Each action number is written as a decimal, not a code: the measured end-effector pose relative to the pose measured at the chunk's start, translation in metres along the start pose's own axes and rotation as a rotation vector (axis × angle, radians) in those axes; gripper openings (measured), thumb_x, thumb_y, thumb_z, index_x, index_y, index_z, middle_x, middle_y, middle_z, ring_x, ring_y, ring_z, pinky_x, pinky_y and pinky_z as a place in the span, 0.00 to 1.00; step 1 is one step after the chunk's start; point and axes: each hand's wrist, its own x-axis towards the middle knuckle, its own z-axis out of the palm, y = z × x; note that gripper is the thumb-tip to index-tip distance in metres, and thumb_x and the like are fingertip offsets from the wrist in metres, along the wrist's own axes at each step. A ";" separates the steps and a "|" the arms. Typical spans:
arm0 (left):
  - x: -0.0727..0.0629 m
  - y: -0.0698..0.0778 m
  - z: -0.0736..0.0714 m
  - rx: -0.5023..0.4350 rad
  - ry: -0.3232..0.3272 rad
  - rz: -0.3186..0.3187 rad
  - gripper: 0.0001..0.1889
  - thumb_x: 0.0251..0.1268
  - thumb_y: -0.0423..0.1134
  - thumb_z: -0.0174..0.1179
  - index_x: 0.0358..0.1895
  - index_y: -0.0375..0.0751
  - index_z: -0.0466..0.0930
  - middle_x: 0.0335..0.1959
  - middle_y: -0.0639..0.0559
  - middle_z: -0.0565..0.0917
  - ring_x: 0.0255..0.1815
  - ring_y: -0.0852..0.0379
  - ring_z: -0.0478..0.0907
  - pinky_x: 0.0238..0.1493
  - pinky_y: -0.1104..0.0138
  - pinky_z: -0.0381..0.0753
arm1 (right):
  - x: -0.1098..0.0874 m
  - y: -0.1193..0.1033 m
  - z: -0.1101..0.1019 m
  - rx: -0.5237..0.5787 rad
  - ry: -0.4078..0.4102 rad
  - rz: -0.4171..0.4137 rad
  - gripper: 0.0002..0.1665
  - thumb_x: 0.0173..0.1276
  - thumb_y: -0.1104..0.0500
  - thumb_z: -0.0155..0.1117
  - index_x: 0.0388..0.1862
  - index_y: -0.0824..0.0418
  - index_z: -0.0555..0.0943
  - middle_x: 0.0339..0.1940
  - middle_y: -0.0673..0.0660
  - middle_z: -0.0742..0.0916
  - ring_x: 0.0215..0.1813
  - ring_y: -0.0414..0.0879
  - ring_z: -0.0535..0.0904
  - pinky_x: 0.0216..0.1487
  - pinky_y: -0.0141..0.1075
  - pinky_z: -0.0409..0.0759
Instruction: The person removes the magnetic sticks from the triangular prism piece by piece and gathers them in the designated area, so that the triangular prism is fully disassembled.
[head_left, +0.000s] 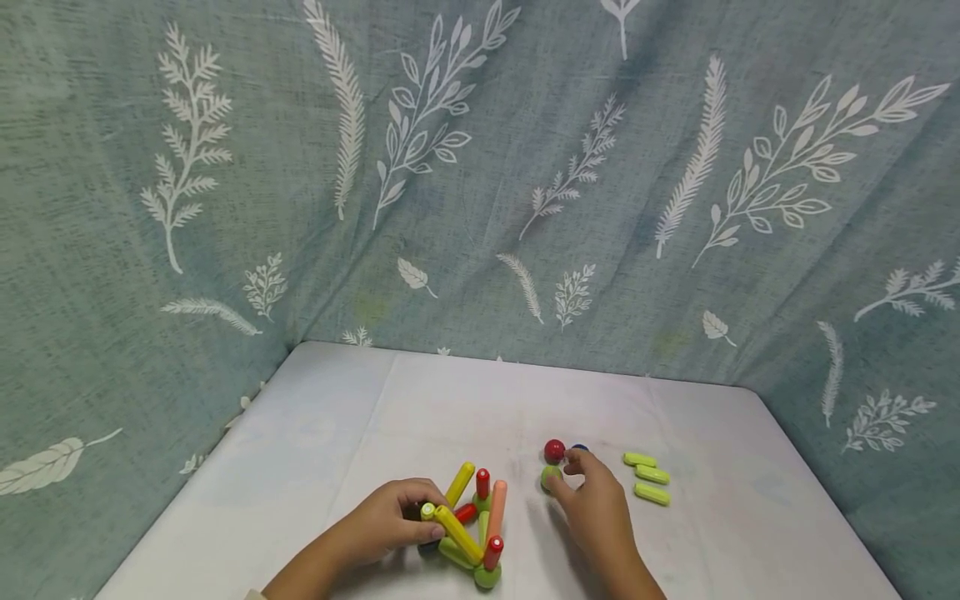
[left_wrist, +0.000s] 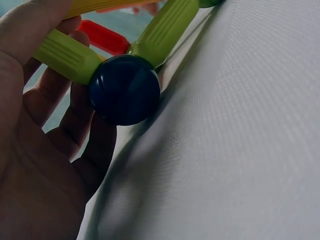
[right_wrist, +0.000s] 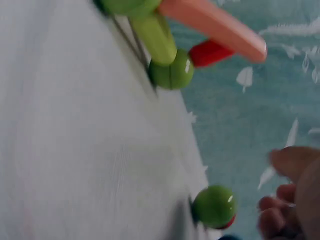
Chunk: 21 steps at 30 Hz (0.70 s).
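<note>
Glossy plastic, matt cloth
You have a smooth, shiny blue ball (left_wrist: 125,90), ridged green plastic rods (left_wrist: 167,30), a woven-looking white cover (left_wrist: 250,150), a matt fabric curtain (head_left: 465,283).

Leaf-print cloth (head_left: 480,208) behind white table (head_left: 315,433)

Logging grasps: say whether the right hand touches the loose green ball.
Apart: right wrist view shows teal cloth between the right hand and loose green ball.

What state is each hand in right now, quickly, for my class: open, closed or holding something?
Left hand: closed, holding the stick-and-ball model.
Right hand: open, holding nothing, beside the loose green ball.
</note>
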 end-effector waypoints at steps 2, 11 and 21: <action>0.000 0.000 0.001 -0.006 0.004 -0.002 0.09 0.66 0.40 0.72 0.47 0.45 0.89 0.47 0.51 0.87 0.44 0.59 0.81 0.48 0.68 0.81 | -0.008 -0.010 -0.004 0.075 0.013 -0.059 0.19 0.67 0.52 0.77 0.54 0.55 0.85 0.40 0.49 0.88 0.36 0.44 0.79 0.34 0.36 0.81; 0.002 0.000 0.005 0.010 0.029 0.018 0.10 0.66 0.42 0.72 0.47 0.47 0.89 0.47 0.51 0.87 0.46 0.59 0.82 0.50 0.68 0.82 | -0.046 -0.038 -0.004 0.267 -0.409 -0.470 0.12 0.69 0.48 0.75 0.47 0.50 0.87 0.34 0.41 0.84 0.32 0.35 0.76 0.33 0.29 0.79; 0.002 0.000 0.006 0.042 0.030 0.033 0.10 0.66 0.45 0.72 0.47 0.50 0.90 0.47 0.53 0.88 0.47 0.59 0.83 0.52 0.68 0.83 | -0.052 -0.048 0.008 0.105 -0.548 -0.474 0.14 0.63 0.45 0.80 0.46 0.43 0.88 0.36 0.34 0.84 0.38 0.35 0.72 0.38 0.29 0.75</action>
